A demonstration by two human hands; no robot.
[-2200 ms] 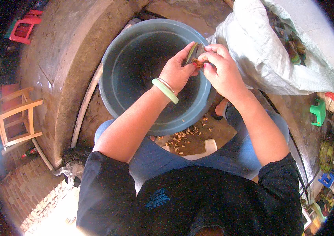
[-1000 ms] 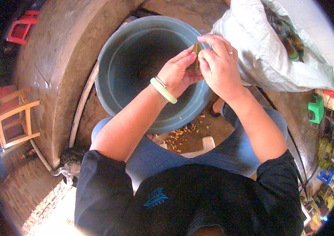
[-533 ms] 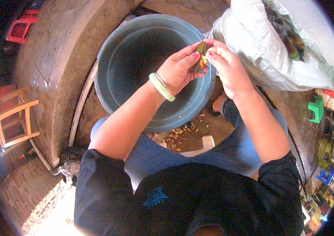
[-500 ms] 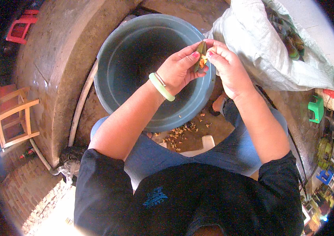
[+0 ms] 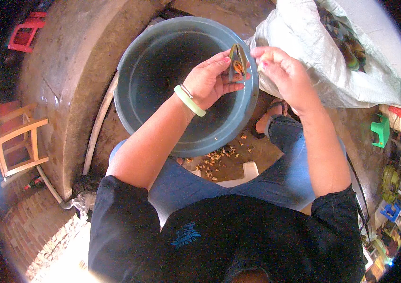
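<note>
My left hand [image 5: 210,78] holds a mussel [image 5: 237,64] over the right side of a large grey-blue tub [image 5: 124,101]. The shell gapes, with dark halves apart and some orange flesh showing inside. Thumb and fingers grip it near its lower edges. Just to the right, apart from the shell, my right hand [image 5: 285,75] is closed in a pinch. A small pale bit seems to sit between its fingertips, too small to name. The tub's inside is dark, and its contents cannot be made out.
A white woven sack [image 5: 299,52] at the far right gapes over several more mussels [image 5: 349,45]. Small orange-yellow scraps [image 5: 214,162] lie on the floor between my legs. A low concrete wall [image 5: 75,70] runs along the left; a green stool [image 5: 380,130] stands at the right.
My right hand has drawn away from the mussel to the right, fingers still pinched. The left hand has shifted slightly left, and the opened shell now faces up more plainly.
</note>
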